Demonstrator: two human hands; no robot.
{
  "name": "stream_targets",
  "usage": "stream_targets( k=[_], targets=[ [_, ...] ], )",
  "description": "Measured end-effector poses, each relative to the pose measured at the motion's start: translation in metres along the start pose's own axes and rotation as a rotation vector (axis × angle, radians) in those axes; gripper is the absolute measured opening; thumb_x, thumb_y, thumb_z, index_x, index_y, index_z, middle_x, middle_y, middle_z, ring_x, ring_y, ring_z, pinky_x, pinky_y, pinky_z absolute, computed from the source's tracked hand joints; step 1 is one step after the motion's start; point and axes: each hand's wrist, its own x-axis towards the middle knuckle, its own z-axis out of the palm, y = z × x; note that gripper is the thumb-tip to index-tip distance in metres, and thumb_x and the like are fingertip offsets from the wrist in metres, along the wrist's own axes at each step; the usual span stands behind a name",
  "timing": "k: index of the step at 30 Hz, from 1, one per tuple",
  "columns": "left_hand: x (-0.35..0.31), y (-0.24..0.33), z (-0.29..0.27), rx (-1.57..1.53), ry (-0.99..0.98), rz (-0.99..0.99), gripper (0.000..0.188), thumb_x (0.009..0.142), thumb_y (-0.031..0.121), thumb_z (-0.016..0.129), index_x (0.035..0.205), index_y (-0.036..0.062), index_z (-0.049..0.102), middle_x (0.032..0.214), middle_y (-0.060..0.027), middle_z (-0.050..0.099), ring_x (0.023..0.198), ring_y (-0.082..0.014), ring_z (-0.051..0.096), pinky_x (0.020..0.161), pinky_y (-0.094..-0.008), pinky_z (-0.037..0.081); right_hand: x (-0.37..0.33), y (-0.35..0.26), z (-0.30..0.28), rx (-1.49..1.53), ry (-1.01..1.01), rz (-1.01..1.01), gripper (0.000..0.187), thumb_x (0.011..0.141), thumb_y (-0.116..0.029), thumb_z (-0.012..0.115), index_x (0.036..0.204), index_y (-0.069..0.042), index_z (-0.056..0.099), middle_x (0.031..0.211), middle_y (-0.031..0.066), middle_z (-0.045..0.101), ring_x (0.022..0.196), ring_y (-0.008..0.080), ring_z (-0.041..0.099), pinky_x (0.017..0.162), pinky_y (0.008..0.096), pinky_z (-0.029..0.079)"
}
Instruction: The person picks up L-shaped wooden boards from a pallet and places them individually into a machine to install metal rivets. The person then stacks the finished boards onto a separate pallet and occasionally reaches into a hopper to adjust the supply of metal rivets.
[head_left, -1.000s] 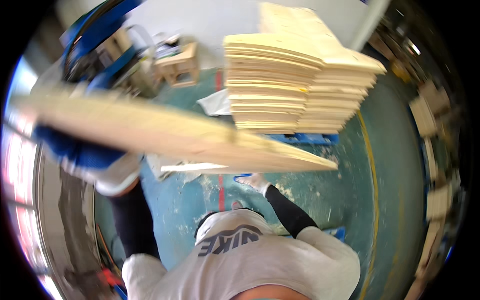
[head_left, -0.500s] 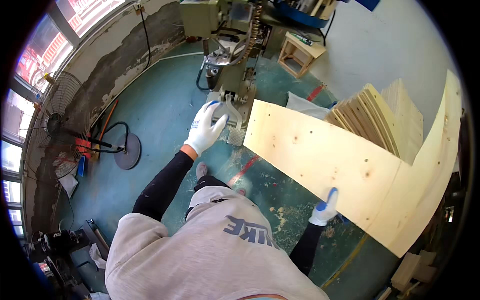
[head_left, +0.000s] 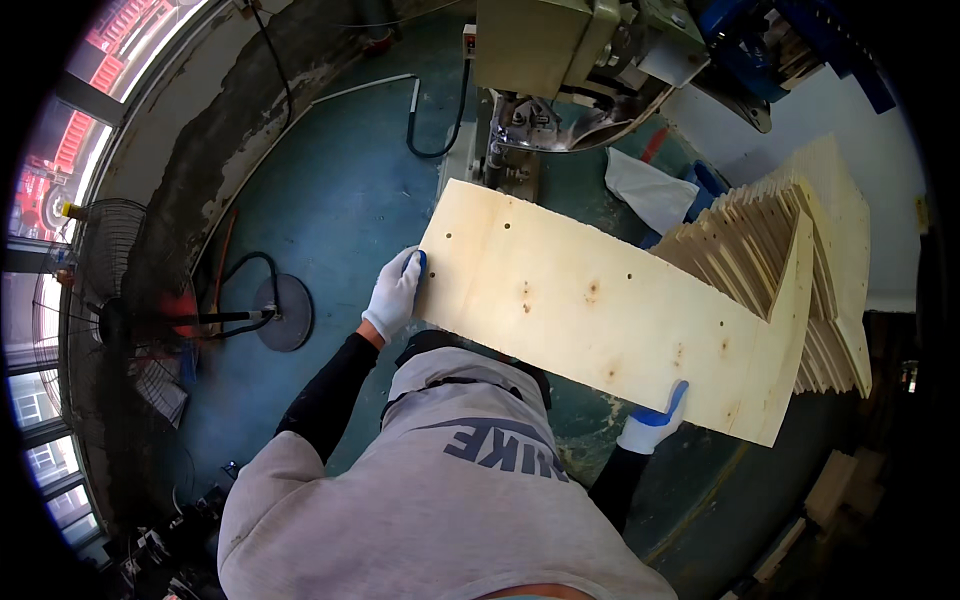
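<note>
A wide pale wooden board (head_left: 570,300) with dark knots and small drilled holes spans the space before me, tilting down to the right. My left hand (head_left: 393,293), in a white glove with blue fingertips, is closed on the board's left end. Along the near edge, toward the right end, my right hand (head_left: 654,422) grips it with the thumb lying on top; its other fingers are hidden underneath. Just beyond the board's far left corner stands a green-grey machine (head_left: 530,50) with metal fittings below its head.
Several cut boards (head_left: 740,240) lean in a stack at the right, beside a white sack (head_left: 650,190). A standing fan's round base (head_left: 285,312) rests on the green floor at the left. Wood offcuts (head_left: 832,485) lie at the lower right.
My left hand, free and apart from the board before, now holds its left end. The board has swung left and nearer to me. My view has shifted closer to the machine.
</note>
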Motion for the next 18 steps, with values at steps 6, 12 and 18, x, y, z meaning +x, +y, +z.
stream_targets(
  k=[6, 12, 18],
  targets=[
    [0.06, 0.025, -0.059, 0.069, -0.026, 0.129, 0.041, 0.108, 0.027, 0.047, 0.128, -0.0063, 0.059, 0.108, -0.0134, 0.071, 0.1, -0.0165, 0.063, 0.092, -0.031, 0.048, -0.024, 0.044, 0.045, 0.261, 0.016, 0.124, 0.05, 0.109, -0.033, 0.043, 0.145, 0.003, 0.047, 0.143, 0.0155, 0.056, 0.128, 0.0273, 0.056, 0.109, 0.043, 0.045],
    [0.095, 0.043, -0.067, 0.17, -0.035, 0.163, 0.036, 0.105, 0.021, 0.049, 0.127, -0.0056, 0.06, 0.104, -0.017, 0.071, 0.096, -0.0196, 0.064, 0.09, -0.0323, 0.049, -0.021, 0.061, 0.069, 0.268, 0.086, 0.112, 0.05, 0.109, -0.033, 0.044, 0.145, 0.002, 0.047, 0.143, 0.0154, 0.056, 0.129, 0.0277, 0.056, 0.111, 0.0439, 0.043],
    [0.095, 0.049, -0.07, 0.128, -0.053, 0.116, 0.035, 0.105, 0.021, 0.05, 0.129, -0.0017, 0.061, 0.101, -0.0121, 0.072, 0.09, -0.0136, 0.063, 0.085, -0.028, 0.049, -0.023, 0.073, 0.058, 0.295, 0.041, 0.105, 0.05, 0.109, -0.034, 0.045, 0.144, 0.001, 0.048, 0.142, 0.0146, 0.057, 0.129, 0.0276, 0.056, 0.111, 0.0437, 0.043]
  ],
)
